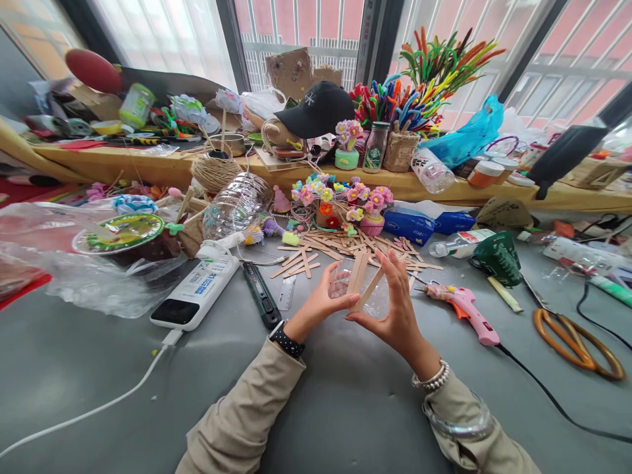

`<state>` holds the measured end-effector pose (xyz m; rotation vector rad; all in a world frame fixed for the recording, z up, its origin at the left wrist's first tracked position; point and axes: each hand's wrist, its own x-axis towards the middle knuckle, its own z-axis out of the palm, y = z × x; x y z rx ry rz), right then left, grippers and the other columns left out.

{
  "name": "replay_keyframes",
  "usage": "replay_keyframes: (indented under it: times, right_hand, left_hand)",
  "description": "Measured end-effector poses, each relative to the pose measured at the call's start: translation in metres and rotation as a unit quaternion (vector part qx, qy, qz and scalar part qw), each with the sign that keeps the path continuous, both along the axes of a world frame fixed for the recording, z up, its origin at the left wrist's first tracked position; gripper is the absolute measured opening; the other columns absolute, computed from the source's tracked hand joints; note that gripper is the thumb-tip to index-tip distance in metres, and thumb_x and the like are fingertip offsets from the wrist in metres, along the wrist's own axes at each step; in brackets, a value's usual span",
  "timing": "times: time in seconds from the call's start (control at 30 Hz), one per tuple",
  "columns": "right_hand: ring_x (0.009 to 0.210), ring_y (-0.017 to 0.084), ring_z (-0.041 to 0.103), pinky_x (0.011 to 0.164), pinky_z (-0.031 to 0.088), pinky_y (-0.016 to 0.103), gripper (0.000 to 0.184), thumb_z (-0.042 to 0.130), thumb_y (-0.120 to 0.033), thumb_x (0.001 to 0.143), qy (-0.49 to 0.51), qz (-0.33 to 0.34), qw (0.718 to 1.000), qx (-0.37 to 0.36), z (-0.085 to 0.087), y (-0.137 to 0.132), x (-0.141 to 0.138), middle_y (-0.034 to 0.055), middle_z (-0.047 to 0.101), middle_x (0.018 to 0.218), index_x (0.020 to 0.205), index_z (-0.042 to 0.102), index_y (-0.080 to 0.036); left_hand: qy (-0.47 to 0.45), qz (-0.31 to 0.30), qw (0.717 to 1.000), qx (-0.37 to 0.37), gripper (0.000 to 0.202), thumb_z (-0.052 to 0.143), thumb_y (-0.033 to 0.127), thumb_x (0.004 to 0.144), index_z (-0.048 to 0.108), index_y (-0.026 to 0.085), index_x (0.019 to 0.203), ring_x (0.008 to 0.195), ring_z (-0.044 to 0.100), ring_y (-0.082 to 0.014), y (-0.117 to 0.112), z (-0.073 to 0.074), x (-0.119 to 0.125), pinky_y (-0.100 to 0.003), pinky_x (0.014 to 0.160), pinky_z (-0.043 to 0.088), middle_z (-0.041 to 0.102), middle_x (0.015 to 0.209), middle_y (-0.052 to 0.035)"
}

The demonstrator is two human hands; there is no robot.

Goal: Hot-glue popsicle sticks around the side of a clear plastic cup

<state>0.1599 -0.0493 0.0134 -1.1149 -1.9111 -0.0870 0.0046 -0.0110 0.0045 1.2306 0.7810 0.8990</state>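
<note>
Both of my hands meet over the grey table (345,395). My left hand (323,304) curls round a small clear plastic cup (342,282) with wooden craft sticks (359,275) against its side. My right hand (397,306) pinches the sticks from the right, thumb under them, fingers raised and bent. A heap of loose wooden sticks (345,247) lies just behind my hands. A pink glue gun (467,308) rests a little to the right of my right hand.
A white power bank (197,293) with its cable, a black utility knife (261,296) and a clear ruler lie to the left. Orange-handled scissors (577,342), a green tool (498,257) and a black cord lie right. Pipe-cleaner flowers, twine, bottles and a black cap crowd the shelf behind.
</note>
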Motion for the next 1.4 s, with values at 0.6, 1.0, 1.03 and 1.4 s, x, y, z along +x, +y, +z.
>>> replay_keyframes:
  times: [0.6, 1.0, 1.03, 1.4]
  right_hand:
    - [0.123, 0.027, 0.034, 0.103, 0.009, 0.058, 0.093, 0.058, -0.052, 0.066, -0.053, 0.019, 0.998, 0.005, 0.0053, 0.0006, 0.0037, 0.0139, 0.036, 0.133, 0.136, 0.004, -0.021]
    - [0.127, 0.028, 0.025, 0.103, 0.010, 0.056, 0.101, 0.062, -0.050, 0.062, -0.035, 0.020, 0.999, -0.006, 0.0055, 0.0004, 0.0059, 0.0151, 0.029, 0.137, 0.136, 0.001, -0.019]
    - [0.127, 0.028, 0.025, 0.103, 0.012, 0.056, 0.101, 0.062, -0.051, 0.062, -0.031, 0.018, 0.999, -0.010, 0.0055, 0.0003, 0.0058, 0.0150, 0.029, 0.137, 0.136, 0.001, -0.020]
    - [0.127, 0.028, 0.026, 0.103, 0.007, 0.057, 0.101, 0.061, -0.051, 0.063, -0.037, 0.004, 0.999, -0.009, 0.0035, 0.0027, 0.0067, 0.0164, 0.028, 0.138, 0.136, 0.000, -0.018]
  left_hand:
    - [0.001, -0.006, 1.000, -0.010, 0.102, 0.074, 0.041, 0.052, 0.014, 0.021, 0.132, 0.116, 0.040, -0.0309, 0.0005, -0.0032, 0.0005, -0.044, 0.095, 0.032, 0.032, 0.131, -0.0190]
    - [0.033, -0.015, 0.999, 0.029, 0.095, 0.072, 0.037, 0.058, 0.015, 0.020, 0.132, 0.123, 0.032, -0.0306, -0.0029, 0.0026, -0.0004, -0.045, 0.100, 0.025, 0.032, 0.132, -0.0190]
    - [0.032, -0.015, 0.999, 0.028, 0.095, 0.072, 0.036, 0.058, 0.015, 0.021, 0.132, 0.123, 0.032, -0.0306, -0.0029, 0.0024, -0.0004, -0.045, 0.100, 0.024, 0.032, 0.132, -0.0186]
    - [0.035, -0.006, 0.999, 0.034, 0.096, 0.072, 0.037, 0.058, 0.014, 0.019, 0.133, 0.123, 0.031, -0.0301, -0.0027, 0.0022, -0.0006, -0.043, 0.100, 0.025, 0.032, 0.132, -0.0201]
